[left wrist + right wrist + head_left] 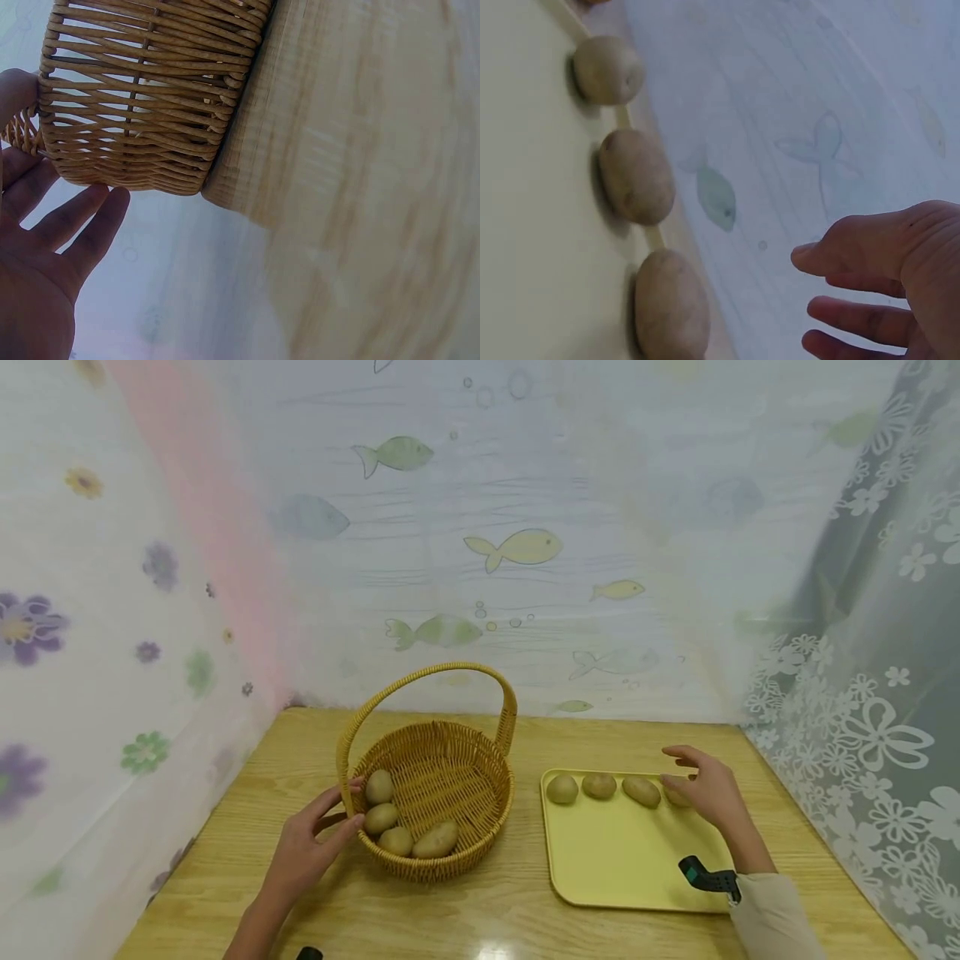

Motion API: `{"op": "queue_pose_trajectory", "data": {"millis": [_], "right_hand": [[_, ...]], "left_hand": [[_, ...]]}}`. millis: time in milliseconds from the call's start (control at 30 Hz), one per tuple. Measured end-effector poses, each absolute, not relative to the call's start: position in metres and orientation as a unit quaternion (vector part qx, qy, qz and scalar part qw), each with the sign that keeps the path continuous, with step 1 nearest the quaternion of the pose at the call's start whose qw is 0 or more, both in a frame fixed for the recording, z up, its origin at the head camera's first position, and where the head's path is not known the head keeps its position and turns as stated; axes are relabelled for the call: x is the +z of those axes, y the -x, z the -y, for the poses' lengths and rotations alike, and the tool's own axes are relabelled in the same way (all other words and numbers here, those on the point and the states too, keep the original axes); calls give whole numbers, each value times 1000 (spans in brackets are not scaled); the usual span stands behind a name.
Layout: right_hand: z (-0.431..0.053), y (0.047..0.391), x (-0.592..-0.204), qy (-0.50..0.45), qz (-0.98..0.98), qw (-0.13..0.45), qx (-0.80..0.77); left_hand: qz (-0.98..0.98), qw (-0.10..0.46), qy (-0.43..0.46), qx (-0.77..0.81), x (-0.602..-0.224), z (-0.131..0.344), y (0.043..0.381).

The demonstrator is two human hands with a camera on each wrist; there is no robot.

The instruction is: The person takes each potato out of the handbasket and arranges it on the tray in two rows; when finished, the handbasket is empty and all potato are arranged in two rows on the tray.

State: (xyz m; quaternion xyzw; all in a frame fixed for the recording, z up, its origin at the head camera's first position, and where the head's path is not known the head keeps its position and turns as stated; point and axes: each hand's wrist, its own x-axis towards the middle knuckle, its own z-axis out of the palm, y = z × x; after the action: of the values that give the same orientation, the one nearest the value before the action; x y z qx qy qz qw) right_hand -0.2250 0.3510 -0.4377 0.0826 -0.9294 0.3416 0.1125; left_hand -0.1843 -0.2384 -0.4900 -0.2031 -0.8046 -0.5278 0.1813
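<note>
My left hand (303, 843) holds the left side of a round wicker basket (498, 839) by the foot of its tall handle. In the left wrist view, the thumb lies at the woven basket wall (150, 97) and the other fingers spread along its outside. Several potatoes (435, 840) lie in the basket along its left and front sides. Over the back right of a yellow tray (615, 868) hovers my right hand (712, 789), thumb and fingers apart, nothing between them. Beneath it a potato (672, 792) is partly hidden. More potatoes (599, 786) line the tray's back edge.
The basket and tray stand side by side on a wooden table (510, 893), with a strip of tabletop between them. A fish-printed curtain (450, 568) hangs behind, and flowered sheets close off the left and right sides. The basket's handle arches high above its rim.
</note>
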Motion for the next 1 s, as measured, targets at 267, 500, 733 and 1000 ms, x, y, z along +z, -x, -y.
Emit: {"op": "queue_pose_trajectory", "data": {"millis": [267, 500, 733, 1000], "right_hand": [[-302, 227, -408, -167, 902, 155, 366], [-264, 227, -401, -236, 885, 148, 372], [-223, 229, -392, -289, 858, 106, 411], [-175, 240, -385, -347, 836, 66, 421]], "left_hand": [[802, 183, 210, -528, -489, 238, 185], [802, 179, 209, -529, -490, 240, 185], [803, 184, 211, -527, -487, 239, 184], [800, 183, 219, -528, -489, 238, 184]]}}
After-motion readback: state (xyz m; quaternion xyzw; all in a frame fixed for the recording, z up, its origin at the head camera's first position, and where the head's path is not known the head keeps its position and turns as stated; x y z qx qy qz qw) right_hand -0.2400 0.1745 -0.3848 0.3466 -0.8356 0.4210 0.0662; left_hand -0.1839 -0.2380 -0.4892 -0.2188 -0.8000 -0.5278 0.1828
